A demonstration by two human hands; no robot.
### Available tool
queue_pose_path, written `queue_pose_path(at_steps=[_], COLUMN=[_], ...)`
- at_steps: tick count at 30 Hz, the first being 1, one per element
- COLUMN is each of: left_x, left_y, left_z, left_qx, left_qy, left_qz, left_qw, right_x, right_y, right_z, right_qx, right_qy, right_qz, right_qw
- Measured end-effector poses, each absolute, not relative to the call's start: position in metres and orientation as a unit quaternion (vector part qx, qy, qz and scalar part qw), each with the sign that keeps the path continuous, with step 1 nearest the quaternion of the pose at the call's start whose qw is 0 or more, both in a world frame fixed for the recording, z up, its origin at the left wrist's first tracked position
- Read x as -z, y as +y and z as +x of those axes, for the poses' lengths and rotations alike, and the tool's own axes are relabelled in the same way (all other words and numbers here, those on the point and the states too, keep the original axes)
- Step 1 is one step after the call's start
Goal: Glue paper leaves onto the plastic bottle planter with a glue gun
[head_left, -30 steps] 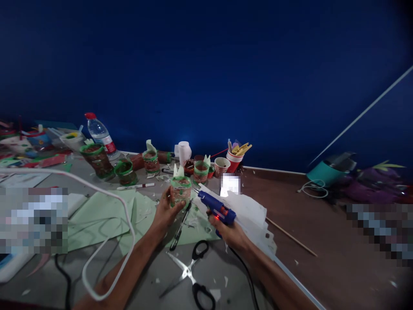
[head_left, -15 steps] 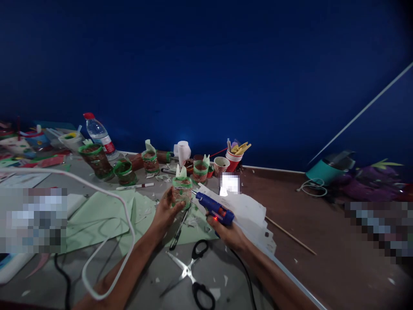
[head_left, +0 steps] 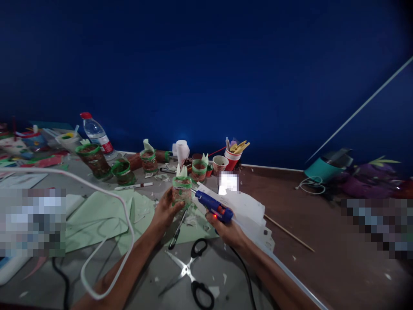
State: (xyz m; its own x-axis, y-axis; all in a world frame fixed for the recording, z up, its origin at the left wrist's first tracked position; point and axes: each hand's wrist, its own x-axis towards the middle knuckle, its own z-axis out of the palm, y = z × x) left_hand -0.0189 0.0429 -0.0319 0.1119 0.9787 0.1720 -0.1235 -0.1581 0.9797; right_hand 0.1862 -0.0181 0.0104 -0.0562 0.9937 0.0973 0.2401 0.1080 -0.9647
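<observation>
Clear plastic bottle with a red cap (head_left: 96, 134) leans at the far left, behind a tall brown cylinder with green rims (head_left: 96, 164). Nearer, a white cable (head_left: 97, 297) loops above light green paper sheets (head_left: 97, 215). Next along stand a short green-and-brown open pot (head_left: 123, 174) and, in front of it, a slim white marker (head_left: 134, 186) lying flat. The left hand (head_left: 166, 211) holds a small brown-and-green cup topped with pale green paper points (head_left: 181, 191) upright above the sheets, its thumb across the front and the other fingers curled around the left side. Below that cup lies a black pen (head_left: 177, 230); nearer still, black-handled metal scissors (head_left: 186, 270) rest with their blades spread. To the right, a blue glue gun (head_left: 211, 204) points its metal nozzle at the cup's right side, just beside it; whether they touch, I cannot tell. The right hand (head_left: 226, 228) has its fingers closed around the gun's handle, below a glowing red light. Behind stands a red-and-white cup of yellow pieces (head_left: 231, 160). Further right come a cut white sheet (head_left: 250, 204), a thin wooden stick (head_left: 288, 232) and a teal container (head_left: 321, 170).
</observation>
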Motion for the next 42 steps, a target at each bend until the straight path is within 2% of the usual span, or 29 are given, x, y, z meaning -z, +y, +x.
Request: queue_pose_path(at_steps=[42], left_x=[0.027], left_y=[0.041], left_z=[-0.019], left_qx=[-0.521], left_qy=[0.377], left_qz=[0.541], left_qw=[0.542], right_x=[-0.028], right_y=[-0.020], right_z=[0.184], right_qx=[-0.420], right_qy=[-0.582], right_qz=[-0.554], right_qw=[0.422])
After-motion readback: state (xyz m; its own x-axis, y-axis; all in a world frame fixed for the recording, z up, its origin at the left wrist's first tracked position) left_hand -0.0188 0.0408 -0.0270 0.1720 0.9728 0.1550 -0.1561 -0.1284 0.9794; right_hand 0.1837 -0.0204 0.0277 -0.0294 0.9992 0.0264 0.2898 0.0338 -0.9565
